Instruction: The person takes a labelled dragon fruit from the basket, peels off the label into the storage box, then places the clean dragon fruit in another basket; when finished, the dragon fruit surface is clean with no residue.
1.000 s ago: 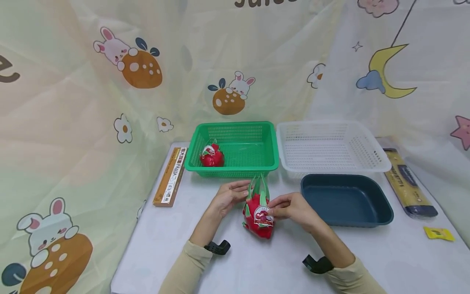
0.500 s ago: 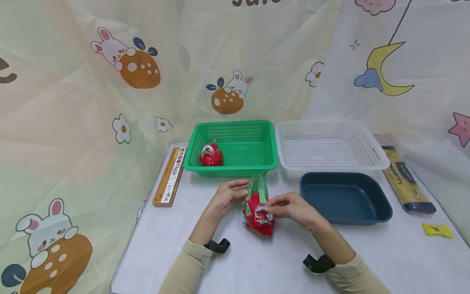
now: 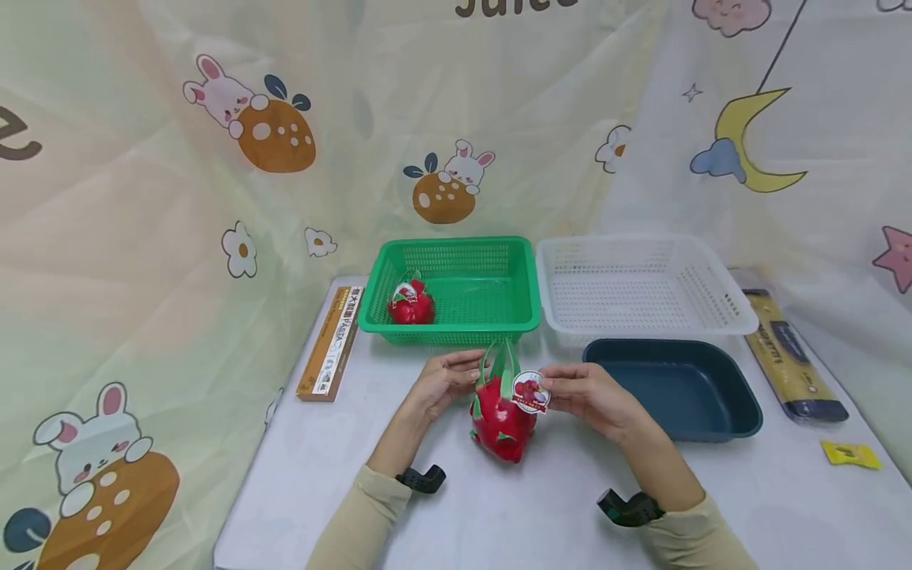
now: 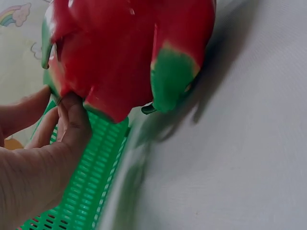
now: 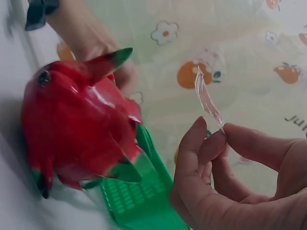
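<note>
Dragon fruit (image 3: 502, 427) at tabletop (image 3: 527, 518), just before green basket (image 3: 484, 326); contact unclear | left hand (image 3: 445, 381) pinching crown leaves (image 3: 508, 381), likely to steady fruit | right hand (image 3: 593, 398) pinching round label (image 3: 530, 393) edgewise, probably so printed face stays uncovered

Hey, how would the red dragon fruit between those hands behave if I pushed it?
The dragon fruit looks rounded, so it could roll, though its protruding scales may check that. It shines, so it might be slippery. Its long green leaves look thin and would probably bend.
</note>
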### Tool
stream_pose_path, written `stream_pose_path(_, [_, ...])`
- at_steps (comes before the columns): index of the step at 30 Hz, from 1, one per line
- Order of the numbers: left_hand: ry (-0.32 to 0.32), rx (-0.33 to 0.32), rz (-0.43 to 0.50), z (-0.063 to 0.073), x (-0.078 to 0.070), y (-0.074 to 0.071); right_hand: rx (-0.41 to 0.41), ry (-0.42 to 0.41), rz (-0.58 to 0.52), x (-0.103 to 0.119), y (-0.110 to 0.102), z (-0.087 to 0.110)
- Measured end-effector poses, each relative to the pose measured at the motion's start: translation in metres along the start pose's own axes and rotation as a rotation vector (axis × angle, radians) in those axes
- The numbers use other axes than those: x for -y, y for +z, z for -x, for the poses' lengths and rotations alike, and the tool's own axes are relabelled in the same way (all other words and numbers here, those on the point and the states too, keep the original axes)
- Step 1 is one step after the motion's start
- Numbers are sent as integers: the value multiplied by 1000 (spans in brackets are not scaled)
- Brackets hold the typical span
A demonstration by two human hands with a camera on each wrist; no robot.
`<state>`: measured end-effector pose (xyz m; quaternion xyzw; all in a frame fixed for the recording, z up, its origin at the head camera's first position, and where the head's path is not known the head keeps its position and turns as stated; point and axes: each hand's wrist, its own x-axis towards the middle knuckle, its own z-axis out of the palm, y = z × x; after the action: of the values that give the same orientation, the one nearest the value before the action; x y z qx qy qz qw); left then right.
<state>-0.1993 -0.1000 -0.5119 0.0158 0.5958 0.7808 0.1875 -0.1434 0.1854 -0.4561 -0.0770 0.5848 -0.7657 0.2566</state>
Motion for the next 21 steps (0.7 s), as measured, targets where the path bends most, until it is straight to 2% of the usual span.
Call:
stream_pose_path(3, [-6,-7,9,1,1,1,-26,-35,-15,7,-4,4])
stream_pose_path(7, [-1,-7,15,0,1,2,-36,-19,5,12,-8,7])
stream_pose_path(21, [-17,6,-13,2,-1,1,-116,-16,154,28,-29,23])
